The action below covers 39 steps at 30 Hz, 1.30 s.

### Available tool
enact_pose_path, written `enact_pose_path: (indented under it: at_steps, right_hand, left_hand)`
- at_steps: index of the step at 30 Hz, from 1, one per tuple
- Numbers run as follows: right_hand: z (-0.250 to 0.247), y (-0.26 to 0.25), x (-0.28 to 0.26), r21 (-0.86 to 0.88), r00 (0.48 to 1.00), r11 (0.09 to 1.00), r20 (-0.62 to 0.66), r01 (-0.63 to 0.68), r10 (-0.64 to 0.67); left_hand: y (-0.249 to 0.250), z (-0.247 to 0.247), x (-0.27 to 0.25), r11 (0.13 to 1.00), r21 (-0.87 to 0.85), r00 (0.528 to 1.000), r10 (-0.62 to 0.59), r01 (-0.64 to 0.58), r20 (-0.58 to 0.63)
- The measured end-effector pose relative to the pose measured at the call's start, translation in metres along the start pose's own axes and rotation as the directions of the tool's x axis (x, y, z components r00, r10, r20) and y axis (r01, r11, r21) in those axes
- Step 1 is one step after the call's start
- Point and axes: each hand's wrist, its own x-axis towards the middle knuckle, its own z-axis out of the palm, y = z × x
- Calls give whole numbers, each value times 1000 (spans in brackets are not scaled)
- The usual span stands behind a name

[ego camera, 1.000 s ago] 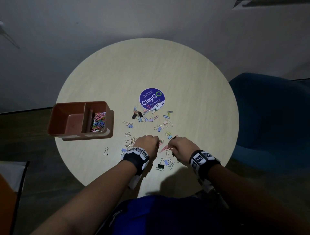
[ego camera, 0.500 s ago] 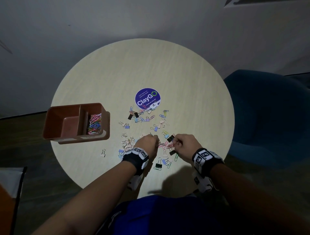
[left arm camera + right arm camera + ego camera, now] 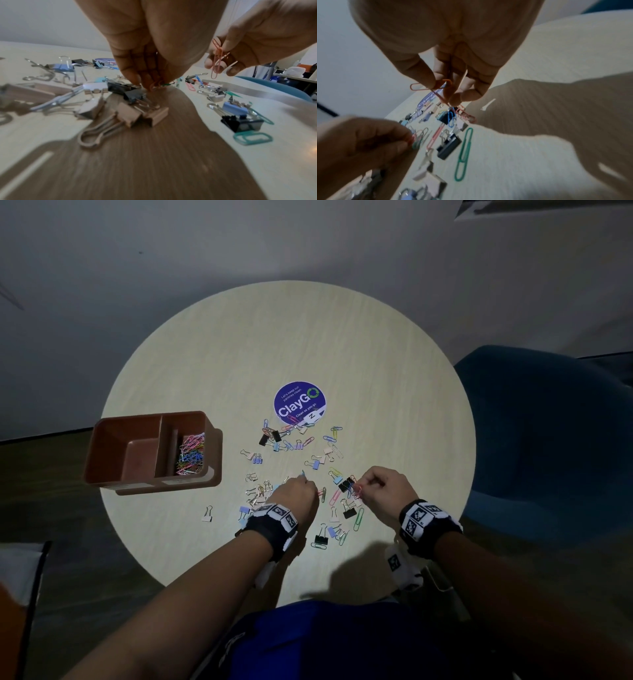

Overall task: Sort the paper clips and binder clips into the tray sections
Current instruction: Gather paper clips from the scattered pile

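Observation:
Coloured paper clips and binder clips lie scattered (image 3: 301, 467) on a round table (image 3: 376, 371). My left hand (image 3: 306, 484) pinches a small bunch of paper clips (image 3: 157, 84) just above the pile. My right hand (image 3: 363, 487) holds orange paper clips (image 3: 436, 86) between thumb and fingers, lifted off the table. The same orange paper clips (image 3: 217, 60) show in the left wrist view. A brown divided tray (image 3: 102, 453) stands at the left; its right section holds a heap of paper clips (image 3: 190, 455), and its large left section shows only bare floor.
A round purple sticker (image 3: 299, 402) lies at the table's middle. A long green paper clip (image 3: 464, 154) and black binder clips (image 3: 448, 147) lie near my right hand. A blue chair (image 3: 548, 440) stands to the right. One white binder clip (image 3: 207, 513) lies apart, left of the pile.
My right hand has lifted off the pile and drawn to the right with orange paper clips in its fingers. The left hand stays over the pile, still pinching clips.

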Motion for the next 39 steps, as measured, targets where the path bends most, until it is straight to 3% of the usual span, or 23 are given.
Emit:
enact_pose_path:
  at_steps: [7,10,15,20,30,35,39]
  right_hand:
    - [-12,9,1,-217,997,974,54,64,-54]
    - [-14,16,-4,-305,985,945,158,115,-69]
    - [-9,24,-6,-512,936,822,344,248,-68]
    - [-2,30,-6,-588,885,707,452,392,-114]
    - [-2,28,-1,-633,850,608,506,479,-144]
    - [-1,27,-4,-686,854,538,501,490,-138]
    - [2,24,-4,-697,870,546,475,464,-133]
  left_hand:
    - [-15,-4,4,995,-90,998,-39,42,40]
    - [-15,-5,5,994,-95,997,-54,60,59]
    - [-14,-5,3,992,-104,997,-60,65,50]
    - [-12,-9,1,991,-111,996,-68,74,60]
    - [-11,-13,-1,985,-151,995,-76,84,61]
    - [-10,-16,-4,981,-163,993,-95,104,63]
    - [-13,-16,-7,976,-185,992,-105,117,73]
